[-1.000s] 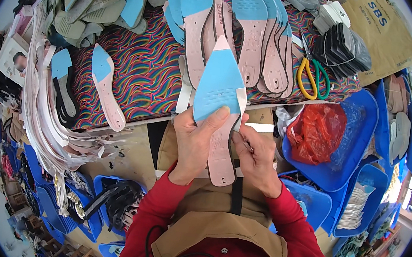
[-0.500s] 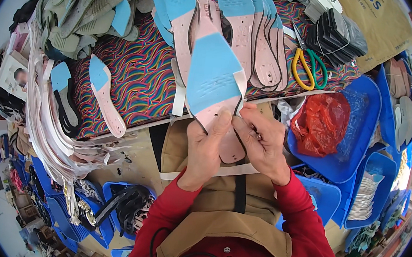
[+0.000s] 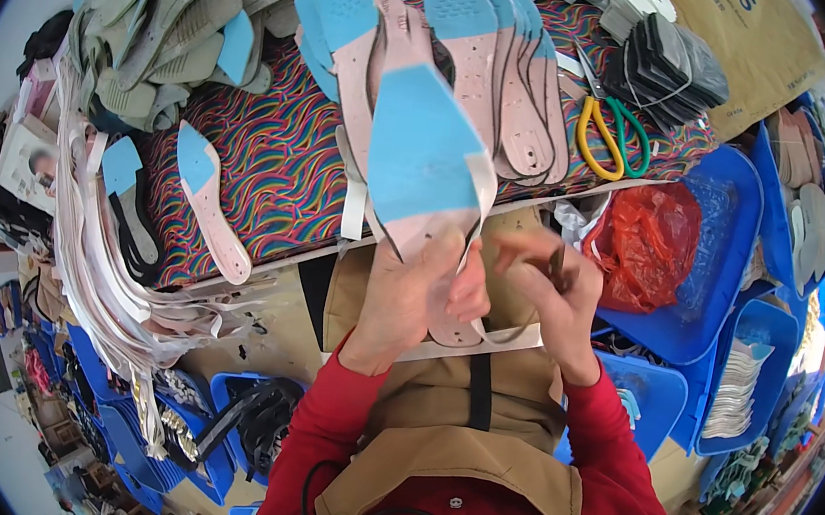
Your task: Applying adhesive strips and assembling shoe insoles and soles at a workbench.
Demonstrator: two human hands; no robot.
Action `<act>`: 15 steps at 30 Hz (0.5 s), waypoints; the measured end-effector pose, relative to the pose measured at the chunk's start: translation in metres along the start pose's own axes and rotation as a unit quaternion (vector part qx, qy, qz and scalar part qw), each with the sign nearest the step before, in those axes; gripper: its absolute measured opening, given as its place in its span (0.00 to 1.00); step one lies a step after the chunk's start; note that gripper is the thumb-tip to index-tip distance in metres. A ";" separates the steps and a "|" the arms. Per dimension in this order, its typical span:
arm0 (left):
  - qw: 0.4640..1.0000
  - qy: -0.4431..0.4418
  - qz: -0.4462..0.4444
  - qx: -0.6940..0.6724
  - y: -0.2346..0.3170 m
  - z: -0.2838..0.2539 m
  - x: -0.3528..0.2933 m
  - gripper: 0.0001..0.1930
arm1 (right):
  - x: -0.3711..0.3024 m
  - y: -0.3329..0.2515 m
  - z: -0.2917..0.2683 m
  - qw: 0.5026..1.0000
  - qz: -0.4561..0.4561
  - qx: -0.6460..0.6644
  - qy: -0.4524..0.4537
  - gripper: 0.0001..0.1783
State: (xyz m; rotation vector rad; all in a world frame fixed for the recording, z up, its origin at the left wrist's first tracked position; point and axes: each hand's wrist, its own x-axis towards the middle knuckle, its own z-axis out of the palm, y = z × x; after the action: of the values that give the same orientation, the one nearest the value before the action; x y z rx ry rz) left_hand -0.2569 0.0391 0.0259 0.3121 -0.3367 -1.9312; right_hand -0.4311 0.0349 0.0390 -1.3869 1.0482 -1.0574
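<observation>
Pointed insole (image 3: 424, 143), blue forepart w/ pinkish tip & heel half, pale strip (image 3: 484, 180) along its R side, held at near edge of surface (image 3: 286, 174), approx. mid-length. L hand (image 3: 411, 293) clamped round it, hiding part of heel half. R hand (image 3: 564, 299) just beside, motion-blurred, fingers bent; can't tell if gripping anything. Insole stacks (image 3: 465, 42) beyond, toes cut off.

It's bright, edges bow, the right of the hands (image 3: 568, 292) is blurred

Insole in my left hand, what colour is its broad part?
The insole's broad part is light blue, seen in the head view.
</observation>
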 end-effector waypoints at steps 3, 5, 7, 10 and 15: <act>0.998 0.017 -0.016 0.066 -0.007 0.007 -0.006 0.13 | 0.014 -0.004 0.007 0.995 0.009 0.094 0.027 0.04; 0.974 0.065 0.010 0.216 -0.007 0.014 -0.011 0.15 | 0.018 -0.005 0.012 0.989 0.013 0.145 0.000 0.02; 0.953 0.089 0.021 0.289 -0.007 0.017 -0.011 0.17 | 0.018 -0.005 0.015 0.985 0.017 0.171 -0.012 0.02; 0.968 0.094 0.021 0.230 -0.006 0.020 -0.010 0.15 | 0.017 -0.004 0.013 0.983 0.065 0.168 -0.031 0.03; 0.963 0.103 0.019 0.247 -0.012 0.023 -0.011 0.18 | 0.020 0.000 0.011 0.990 0.038 0.136 0.014 0.04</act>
State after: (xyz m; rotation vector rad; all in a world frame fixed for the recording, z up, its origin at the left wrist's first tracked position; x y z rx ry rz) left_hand -0.2718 0.0557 0.0430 0.8215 -0.6798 -1.7361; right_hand -0.4157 0.0184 0.0396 -1.1078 0.9312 -1.1203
